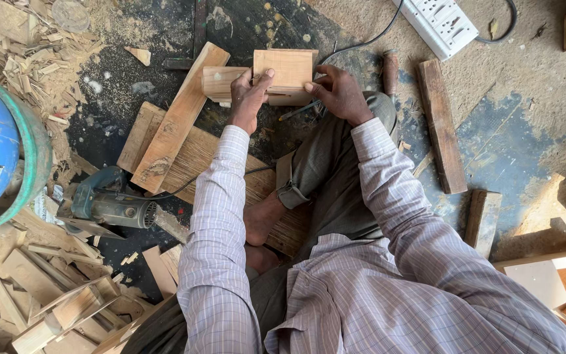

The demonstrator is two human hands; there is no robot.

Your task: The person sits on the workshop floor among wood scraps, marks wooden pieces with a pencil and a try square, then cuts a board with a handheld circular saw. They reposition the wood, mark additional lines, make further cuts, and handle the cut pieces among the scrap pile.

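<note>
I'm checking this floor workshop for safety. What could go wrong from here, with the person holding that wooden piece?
1. The power saw lies close by the left arm, its cord running under the sleeve; a snag might drag it.
2. The left hand and right hand are bare on the small wooden box, so splinters are likely.
3. The power strip sits on the sawdust-covered floor, a possible fire hazard.

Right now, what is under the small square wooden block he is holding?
Under the block lies a longer pale board, its left end sticking out. Its middle is covered by the block and both hands, so hidden.
</note>
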